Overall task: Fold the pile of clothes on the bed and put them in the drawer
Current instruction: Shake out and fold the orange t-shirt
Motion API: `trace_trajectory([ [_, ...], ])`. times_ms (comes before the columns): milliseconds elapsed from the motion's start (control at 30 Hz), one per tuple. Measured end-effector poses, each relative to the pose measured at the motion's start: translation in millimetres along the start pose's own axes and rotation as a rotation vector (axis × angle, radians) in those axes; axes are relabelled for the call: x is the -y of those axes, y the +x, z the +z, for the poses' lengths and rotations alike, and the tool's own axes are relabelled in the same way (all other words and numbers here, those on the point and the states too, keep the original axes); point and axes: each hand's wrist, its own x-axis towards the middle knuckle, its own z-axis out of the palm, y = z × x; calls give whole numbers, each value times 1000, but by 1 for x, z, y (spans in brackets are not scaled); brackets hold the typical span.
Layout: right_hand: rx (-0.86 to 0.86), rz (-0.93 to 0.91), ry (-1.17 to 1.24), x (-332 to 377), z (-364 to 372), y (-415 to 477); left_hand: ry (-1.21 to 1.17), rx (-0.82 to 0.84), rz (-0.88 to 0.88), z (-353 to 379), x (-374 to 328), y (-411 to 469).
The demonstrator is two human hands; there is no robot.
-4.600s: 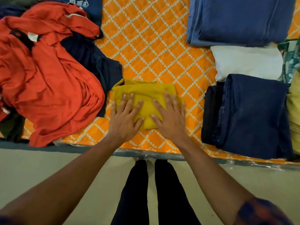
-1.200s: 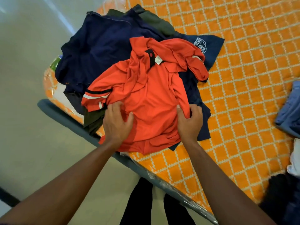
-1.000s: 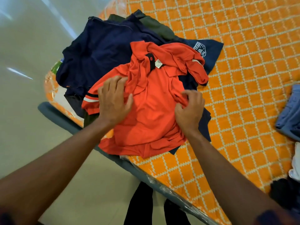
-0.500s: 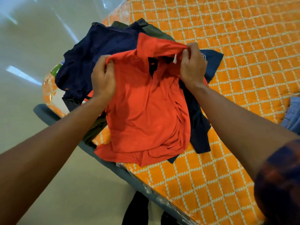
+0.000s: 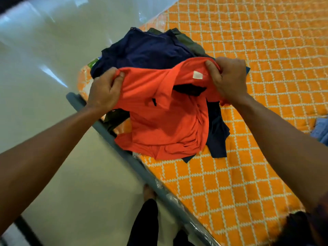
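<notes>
Pinching the red shirt at its top, left hand and right hand have grips curled tight.

Count, clock positions taken from the pile's middle:
- two hands: left hand at 9 o'clock, right hand at 2 o'clock
- one red shirt bearing one white label
- navy cloth in two patches, 12 and 4 o'clock; whether one garment or two, cannot tell
- one olive garment
- one pale blue garment, far off at 3 o'clock
- one bed

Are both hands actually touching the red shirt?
Touching. The head view shows the left hand and the right hand each pinching the top edge of the red shirt.
</notes>
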Motion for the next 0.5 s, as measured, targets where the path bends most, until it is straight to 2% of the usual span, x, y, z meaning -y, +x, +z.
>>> trace_trajectory([
  [100,5,95,217,21,-2,-33,20,55,9,-22,5,-60],
  [167,19,110,318,49,0,-58,3,-5,-54,-33,8,-107],
  [233,111,72,418,78,3,-85,-29,-131,-172,-47,16,-155],
  [267,200,39,444,91,2,-98,-50,-194,-226,-54,21,-174],
  [333,502,-103,404,111,0,-125,-82,-289,-319,-72,28,-218],
  [433,1021,-431,-2,129,5,-162,-99,-362,-398,-95,27,-269],
  [467,1127,-481,-145,134,10,-171,-111,-389,-426,-104,26,-286],
  [500,1173,-507,-183,145,18,-183,-118,-452,-467,-118,26,-312],
])
